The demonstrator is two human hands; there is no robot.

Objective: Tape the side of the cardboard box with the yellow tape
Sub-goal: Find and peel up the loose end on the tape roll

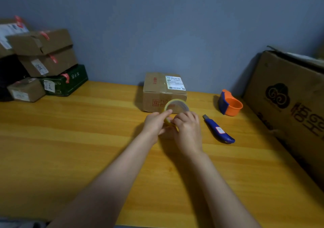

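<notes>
A small cardboard box [162,92] with a white shipping label on top stands on the wooden table against the blue wall. Just in front of it I hold the roll of yellow tape [177,105] upright with both hands. My left hand [155,122] grips the roll's left lower rim, with the index finger stretched along it. My right hand [188,128] covers the lower right part, its fingertips pinching at the roll's edge. The lower half of the roll is hidden by my fingers. The roll is close to the box's front face; contact cannot be told.
A blue utility knife [218,130] lies right of my hands. An orange and blue tape dispenser [230,105] stands behind it. A large printed carton [287,105] leans at the right edge. Several stacked parcels [40,64] fill the table's [70,140] far left corner.
</notes>
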